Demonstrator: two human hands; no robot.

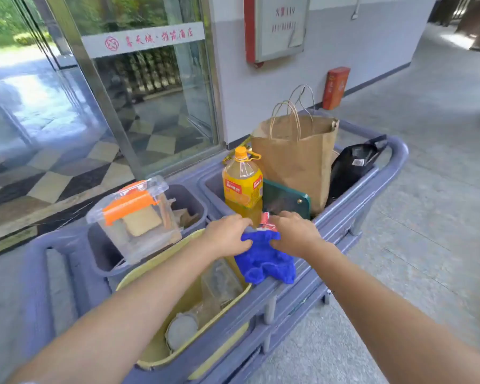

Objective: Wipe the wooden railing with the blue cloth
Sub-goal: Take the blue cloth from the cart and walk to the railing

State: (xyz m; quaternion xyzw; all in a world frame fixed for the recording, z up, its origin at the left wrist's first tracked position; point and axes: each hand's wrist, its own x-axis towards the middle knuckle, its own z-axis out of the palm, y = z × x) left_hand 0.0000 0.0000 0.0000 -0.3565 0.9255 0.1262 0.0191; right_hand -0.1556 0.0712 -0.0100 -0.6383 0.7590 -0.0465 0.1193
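The fluffy blue microfibre cloth [265, 260] hangs over the near rim of the grey-blue plastic cleaning cart [352, 189] — apparently stowed there for quick reach. Left hand [227, 235] and right hand [295, 234] each pinch its top edge, one per corner, likely to lift it free and open it out. A yellow plastic bin [150, 358] sits just below. No wooden railing in view; wiping not yet begun.

Fluffy blue cloth [265, 261], matt grey plastic cart [288, 297], creased brown paper bag [294, 159], glossy clear plastic box [135, 217]
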